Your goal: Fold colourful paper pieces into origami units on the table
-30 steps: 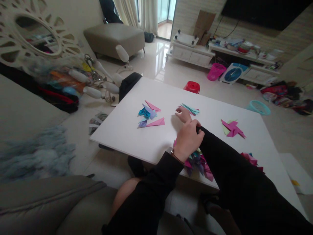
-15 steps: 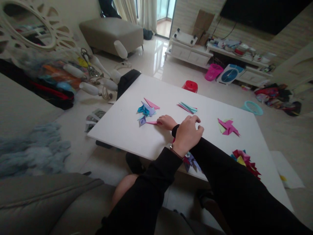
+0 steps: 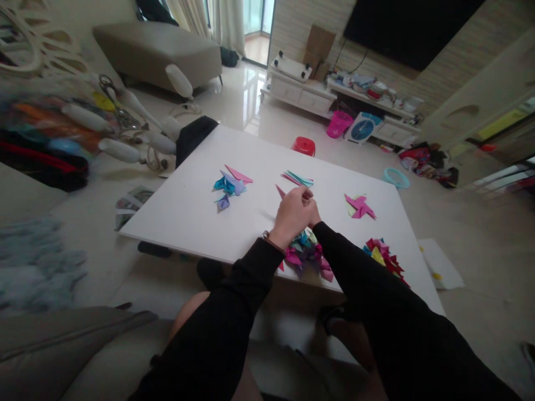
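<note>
Paper heap (image 3: 308,254) lies along the table's (image 3: 188,217) near edge; just beyond, left hand (image 3: 293,214) and right hand (image 3: 313,214) meet, fingers curled, pink paper (image 3: 280,191) jutting leftward, which hand grips it cannot tell; white surface spans leftward to blue paper (image 3: 223,183); paper strips (image 3: 297,179) ahead, red stool (image 3: 304,146) past far edge.

Tabletop (image 3: 188,220): smooth, low sheen. Folded pieces (image 3: 293,256), lower centre: paper, matt, creased. Floor (image 3: 248,92), upper centre: glossy, reflective. Red stool (image 3: 304,145): plastic. Sleeves (image 3: 221,323): matt cloth.
</note>
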Available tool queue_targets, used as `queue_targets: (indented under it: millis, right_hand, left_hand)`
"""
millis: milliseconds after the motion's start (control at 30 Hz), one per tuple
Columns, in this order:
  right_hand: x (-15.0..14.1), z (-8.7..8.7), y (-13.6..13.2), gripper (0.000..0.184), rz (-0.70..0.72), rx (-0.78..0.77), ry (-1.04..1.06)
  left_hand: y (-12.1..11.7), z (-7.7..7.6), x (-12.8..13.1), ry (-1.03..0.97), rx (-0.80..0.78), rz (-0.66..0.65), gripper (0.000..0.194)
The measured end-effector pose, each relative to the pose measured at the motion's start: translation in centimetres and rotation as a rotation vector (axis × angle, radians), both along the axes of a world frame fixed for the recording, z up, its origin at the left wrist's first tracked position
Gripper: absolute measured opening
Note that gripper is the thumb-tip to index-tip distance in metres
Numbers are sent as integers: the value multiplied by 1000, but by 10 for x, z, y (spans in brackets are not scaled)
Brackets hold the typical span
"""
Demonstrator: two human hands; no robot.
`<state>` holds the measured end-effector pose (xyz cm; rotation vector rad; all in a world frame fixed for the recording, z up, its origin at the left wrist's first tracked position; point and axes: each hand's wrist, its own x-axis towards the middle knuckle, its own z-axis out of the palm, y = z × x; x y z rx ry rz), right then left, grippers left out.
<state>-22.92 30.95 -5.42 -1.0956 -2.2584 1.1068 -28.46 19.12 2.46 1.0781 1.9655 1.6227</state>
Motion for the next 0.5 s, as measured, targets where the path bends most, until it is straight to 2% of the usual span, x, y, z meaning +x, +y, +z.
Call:
queue_targets:
  millis: [67, 167, 233, 267, 400, 500]
  right_hand:
    - [32, 11, 7, 32, -68, -64, 114]
    - [88, 24, 5, 13, -201, -349, 451]
    - [124, 30, -2, 10, -245, -544, 651]
    - [139, 32, -6, 12, -242, -593, 703]
    - [172, 31, -17, 16, -279, -617, 801]
    - [175, 25, -15, 14, -352, -567, 803]
  left_hand:
    - [1, -1, -3, -29, 24, 24, 14]
    - [4, -8, -2, -88, -28, 9, 16]
    - [7, -15, 5, -173, -100, -77, 16]
    - [8, -19, 10, -236, -141, -146, 17]
    - [13, -30, 39, -533, -261, -456, 18]
    - [18, -33, 57, -620, -258, -579, 18]
